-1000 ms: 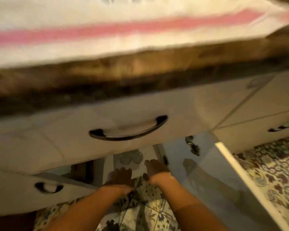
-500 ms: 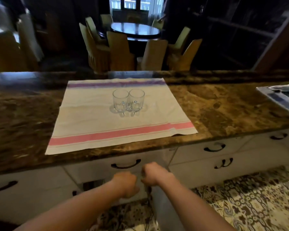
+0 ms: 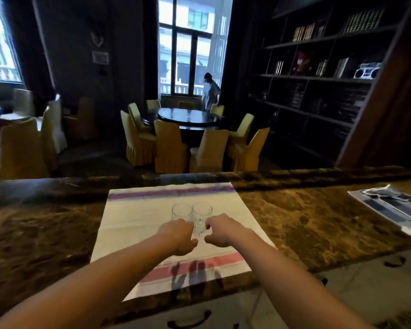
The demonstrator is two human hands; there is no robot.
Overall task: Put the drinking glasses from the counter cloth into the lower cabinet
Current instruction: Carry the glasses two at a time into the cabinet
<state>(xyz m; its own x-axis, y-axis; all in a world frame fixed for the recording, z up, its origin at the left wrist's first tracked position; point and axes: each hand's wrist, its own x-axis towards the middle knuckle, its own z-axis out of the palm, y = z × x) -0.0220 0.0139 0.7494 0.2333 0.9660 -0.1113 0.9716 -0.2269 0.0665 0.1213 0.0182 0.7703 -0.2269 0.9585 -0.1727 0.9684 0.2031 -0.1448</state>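
Note:
Two clear drinking glasses stand side by side on a white cloth (image 3: 138, 219) with a purple stripe at the back and a pink one at the front. The left glass (image 3: 181, 210) and the right glass (image 3: 202, 209) touch each other. My left hand (image 3: 177, 236) is against the near side of the left glass, covering its lower part, fingers curved and apart. My right hand (image 3: 223, 230) is just right of the right glass's base, thumb and fingers apart. Neither glass is lifted. The lower cabinet is out of view.
The cloth lies on a brown marble counter (image 3: 294, 222). A folded blue-and-white cloth (image 3: 394, 205) lies at the counter's right end. White drawer fronts with dark handles (image 3: 190, 319) run below the counter edge. Beyond the counter are a round table and chairs.
I have risen from the open lower cabinet to counter height. Both hands moved up from below the counter edge and forward over the cloth to the two glasses.

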